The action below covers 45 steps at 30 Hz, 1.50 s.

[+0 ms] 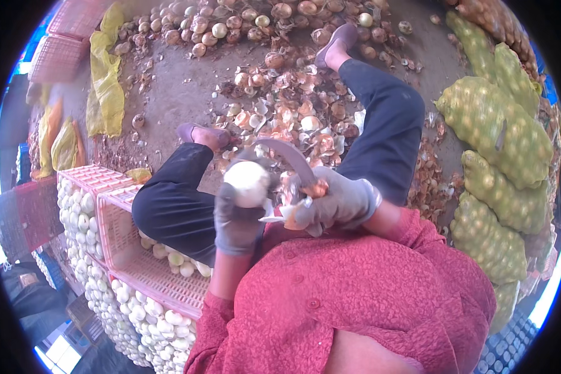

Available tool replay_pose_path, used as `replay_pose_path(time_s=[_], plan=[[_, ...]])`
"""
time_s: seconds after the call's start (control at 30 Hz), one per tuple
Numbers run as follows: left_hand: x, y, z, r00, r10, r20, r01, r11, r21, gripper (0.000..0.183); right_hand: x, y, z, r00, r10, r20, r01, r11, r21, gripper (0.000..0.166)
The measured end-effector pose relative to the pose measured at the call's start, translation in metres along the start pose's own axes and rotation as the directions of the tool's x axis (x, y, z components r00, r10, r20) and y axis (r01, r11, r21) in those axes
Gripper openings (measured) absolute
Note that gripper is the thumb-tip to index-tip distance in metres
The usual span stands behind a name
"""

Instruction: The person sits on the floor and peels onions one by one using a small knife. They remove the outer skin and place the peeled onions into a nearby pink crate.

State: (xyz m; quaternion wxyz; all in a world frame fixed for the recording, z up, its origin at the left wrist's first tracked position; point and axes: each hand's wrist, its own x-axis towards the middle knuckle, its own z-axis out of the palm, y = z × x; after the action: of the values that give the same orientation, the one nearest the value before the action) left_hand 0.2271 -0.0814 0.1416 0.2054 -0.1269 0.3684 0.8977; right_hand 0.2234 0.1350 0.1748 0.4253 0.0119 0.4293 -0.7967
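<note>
In my gloved left hand [238, 219] is a peeled white onion [247, 184], held upright between thumb and fingers. Just to its right, my gloved right hand [339, 201] grips a knife with a curved blade [292, 156]; its handle is hidden in the fist. The blade arcs up and leftward, above the onion's right side. Pieces of onion skin [285, 217] hang between the two hands, by the right fingers. Below the hands, between my legs, lies a heap of onion peels [308, 121] on the floor.
Unpeeled onions [205, 28] lie scattered at the top. A pink plastic crate [154, 290] with some peeled onions stands by my left leg, near stacked crates full of peeled onions [156, 322]. Filled mesh sacks [495, 126] line the right side. A yellow mesh bag [105, 89] lies upper left.
</note>
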Motion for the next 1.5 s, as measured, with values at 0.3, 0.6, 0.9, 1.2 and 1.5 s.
replay_pose_path(time_s=[0.3, 0.6, 0.9, 1.2, 1.5], plan=[[-0.175, 0.136, -0.159, 0.352, 0.805, -0.477, 0.138, 0.459, 0.877, 0.046, 0.034, 0.005, -0.1, 0.878, -0.204, -0.432, -0.197, 0.67, -0.716, 0.036], [0.111, 0.176, -0.127, 0.799, 0.596, -0.075, 0.052, 0.054, 0.997, 0.052, 0.026, -0.063, -0.153, 0.747, -0.28, -0.604, 0.356, 0.934, 0.008, 0.039], [0.492, -0.055, -0.085, 0.978, 0.027, 0.209, -0.19, -0.31, 0.932, 0.082, 0.048, -0.053, -0.174, 0.716, -0.168, -0.677, 0.357, 0.922, 0.149, 0.048], [0.388, -0.116, -0.092, 0.986, -0.083, -0.143, 0.165, 0.421, 0.892, 0.071, 0.054, -0.045, -0.166, 0.71, -0.126, -0.692, 0.268, 0.958, 0.1, 0.043], [0.156, -0.039, 0.054, 0.987, 0.16, 0.025, -0.154, 0.876, 0.457, 0.076, 0.063, -0.013, -0.103, 0.802, -0.218, -0.556, 0.335, 0.935, 0.116, 0.033]])
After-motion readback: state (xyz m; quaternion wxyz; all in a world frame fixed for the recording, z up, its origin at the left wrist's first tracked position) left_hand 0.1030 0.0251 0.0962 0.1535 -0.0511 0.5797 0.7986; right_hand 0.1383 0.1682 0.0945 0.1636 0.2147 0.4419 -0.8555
